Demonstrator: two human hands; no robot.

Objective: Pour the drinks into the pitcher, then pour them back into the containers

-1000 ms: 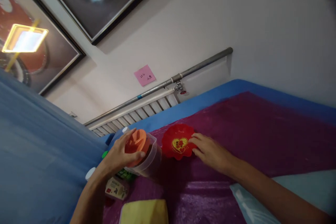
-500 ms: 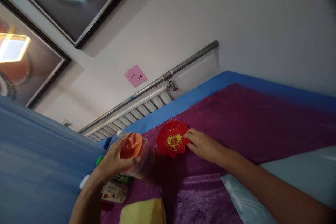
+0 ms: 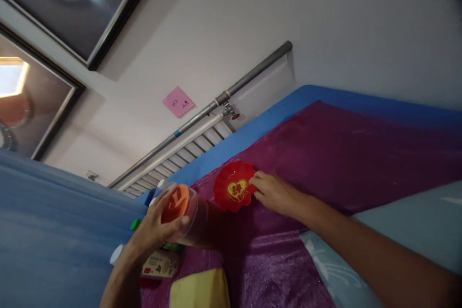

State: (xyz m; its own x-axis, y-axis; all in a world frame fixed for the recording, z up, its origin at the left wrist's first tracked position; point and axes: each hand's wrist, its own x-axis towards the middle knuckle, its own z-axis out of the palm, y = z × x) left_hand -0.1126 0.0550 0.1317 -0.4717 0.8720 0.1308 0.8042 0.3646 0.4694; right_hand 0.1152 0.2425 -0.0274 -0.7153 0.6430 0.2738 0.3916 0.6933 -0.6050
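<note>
My left hand (image 3: 158, 224) spans the top of a clear plastic jar (image 3: 197, 221) with an orange lid (image 3: 179, 204), thumb on the near side and fingers round the far side. A red scalloped dish (image 3: 225, 185) with a yellow heart print lies to the right of the jar on the purple plastic cover (image 3: 288, 163). My right hand (image 3: 276, 193) is closed on the dish's right rim, pinching it between thumb and fingers. Part of the jar and its lid is hidden behind my left hand.
A yellow cloth-like block (image 3: 200, 288) lies at the near edge. Left of it are a printed carton (image 3: 160, 263), a green cap (image 3: 135, 224) and a white cap (image 3: 116, 254). A pale blue cloth (image 3: 407, 221) lies at right. Behind stand a radiator (image 3: 187, 149) and pipe (image 3: 260, 67).
My left hand has settled more closely round the jar's lid. My right hand keeps its pinch on the dish rim. The whole view has shifted slightly.
</note>
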